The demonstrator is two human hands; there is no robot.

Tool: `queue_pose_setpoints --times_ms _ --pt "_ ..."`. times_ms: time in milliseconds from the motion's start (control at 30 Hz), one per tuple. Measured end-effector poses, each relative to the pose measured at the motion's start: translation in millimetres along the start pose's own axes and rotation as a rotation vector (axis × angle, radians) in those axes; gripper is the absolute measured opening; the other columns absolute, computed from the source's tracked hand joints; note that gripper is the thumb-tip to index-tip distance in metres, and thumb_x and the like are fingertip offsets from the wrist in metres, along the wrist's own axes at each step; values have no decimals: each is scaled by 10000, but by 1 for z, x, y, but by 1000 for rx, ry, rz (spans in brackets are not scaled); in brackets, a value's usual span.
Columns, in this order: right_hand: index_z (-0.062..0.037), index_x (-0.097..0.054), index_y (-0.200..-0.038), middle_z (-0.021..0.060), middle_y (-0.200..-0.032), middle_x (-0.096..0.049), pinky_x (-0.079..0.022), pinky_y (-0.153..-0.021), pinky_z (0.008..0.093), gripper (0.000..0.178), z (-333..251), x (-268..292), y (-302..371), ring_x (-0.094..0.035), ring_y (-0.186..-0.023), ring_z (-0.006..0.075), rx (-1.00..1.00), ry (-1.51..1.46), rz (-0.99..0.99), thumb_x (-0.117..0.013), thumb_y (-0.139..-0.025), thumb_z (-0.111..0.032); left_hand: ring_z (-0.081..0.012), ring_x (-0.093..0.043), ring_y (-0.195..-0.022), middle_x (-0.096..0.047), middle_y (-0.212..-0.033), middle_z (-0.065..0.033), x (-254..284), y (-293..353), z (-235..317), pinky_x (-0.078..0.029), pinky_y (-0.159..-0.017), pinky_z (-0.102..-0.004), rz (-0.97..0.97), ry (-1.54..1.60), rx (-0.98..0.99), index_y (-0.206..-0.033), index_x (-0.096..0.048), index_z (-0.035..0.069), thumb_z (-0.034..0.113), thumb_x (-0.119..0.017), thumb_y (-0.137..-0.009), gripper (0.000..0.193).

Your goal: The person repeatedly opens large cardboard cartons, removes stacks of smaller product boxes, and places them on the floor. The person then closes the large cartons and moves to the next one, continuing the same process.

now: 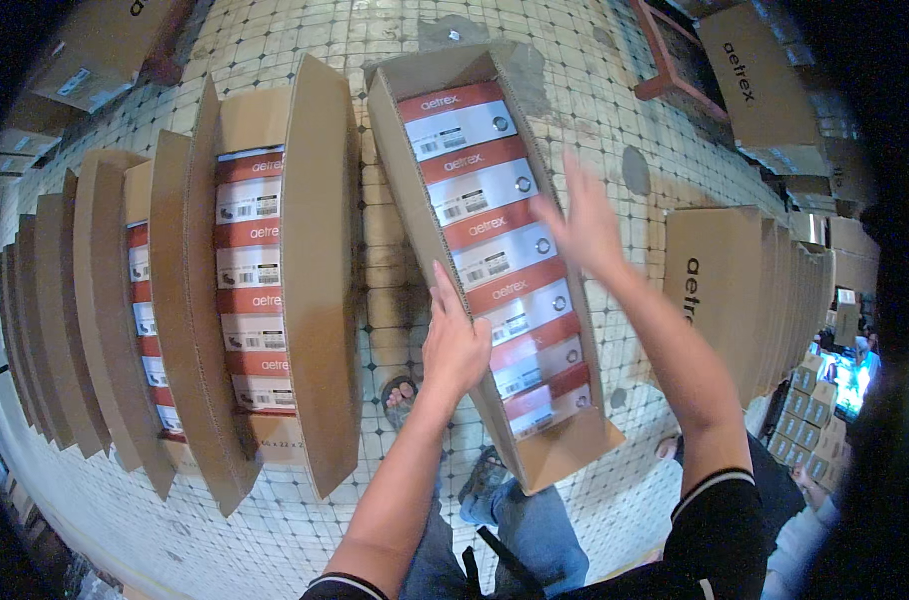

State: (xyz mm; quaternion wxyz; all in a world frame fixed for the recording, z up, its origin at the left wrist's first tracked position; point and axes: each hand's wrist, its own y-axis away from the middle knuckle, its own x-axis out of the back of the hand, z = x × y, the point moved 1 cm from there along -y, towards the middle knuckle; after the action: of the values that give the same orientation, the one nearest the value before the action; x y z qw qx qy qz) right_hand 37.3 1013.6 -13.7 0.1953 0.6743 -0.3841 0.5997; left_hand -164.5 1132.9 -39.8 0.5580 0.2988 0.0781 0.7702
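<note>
A long open cardboard carton (405,170) stands tilted in front of me, with its top flaps off the opening. Inside it, a row of several red and white shoeboxes (493,262) shows their labelled ends. My left hand (457,340) grips the carton's left wall, the thumb over the rim and the fingers along the outside. My right hand (587,220), blurred by motion, is at the carton's right rim with fingers apart and nothing in them. Whether it touches the rim I cannot tell.
To the left, several open cartons (323,280) stand in a row, some showing shoeboxes (257,330). More cartons (720,290) line the right side. A red frame (675,75) and a closed carton (760,80) are at the far right. A person (790,490) is at lower right. The floor is tiled (395,300).
</note>
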Motion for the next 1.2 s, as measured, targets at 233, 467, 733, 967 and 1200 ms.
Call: queue_pose_setpoints --times_ms 233,467,733,967,1200 --pt "-46 -541 -1295 243 -1098 -633 -504 -860 468 470 24 -3 125 -625 -1006 399 -550 -83 -428 -508 -943 -356 -455 -568 -1108 -437 -1423 -251 -26 4 12 -470 -919 -514 199 -40 149 -1538 -64 88 71 -507 -810 853" --pt "-42 -654 -1119 264 -879 -678 -523 -786 508 431 76 34 95 -662 -836 432 -535 -342 -644 -504 -943 -405 -441 -601 -1077 -604 -1213 -269 -6 11 9 -468 -929 -481 201 162 115 -1538 -120 134 74 -510 -806 832" --pt "11 -701 -931 259 -958 -680 -533 -821 484 407 110 24 99 -664 -913 412 -379 -93 -743 -544 -913 -364 -464 -601 -1048 -634 -1050 -332 -44 21 37 -461 -943 -499 121 -332 435 -1180 -580 -41 163 -534 -820 416" --pt "23 -698 -925 264 -971 -675 -523 -836 493 442 217 126 147 -655 -919 424 -432 -88 -754 -507 -932 -376 -504 -620 -888 -643 -927 -335 -130 51 107 -503 -820 -533 108 -354 100 -1121 -575 -68 165 -536 -834 372" --pt "-48 -717 -1048 182 -1000 -706 -526 -765 403 369 401 266 299 -683 -887 312 -815 -22 -461 -524 -935 -341 -347 -647 -720 -653 -761 -215 -358 95 211 -510 -631 -467 -352 -516 -264 -778 -695 22 205 -566 -849 235"
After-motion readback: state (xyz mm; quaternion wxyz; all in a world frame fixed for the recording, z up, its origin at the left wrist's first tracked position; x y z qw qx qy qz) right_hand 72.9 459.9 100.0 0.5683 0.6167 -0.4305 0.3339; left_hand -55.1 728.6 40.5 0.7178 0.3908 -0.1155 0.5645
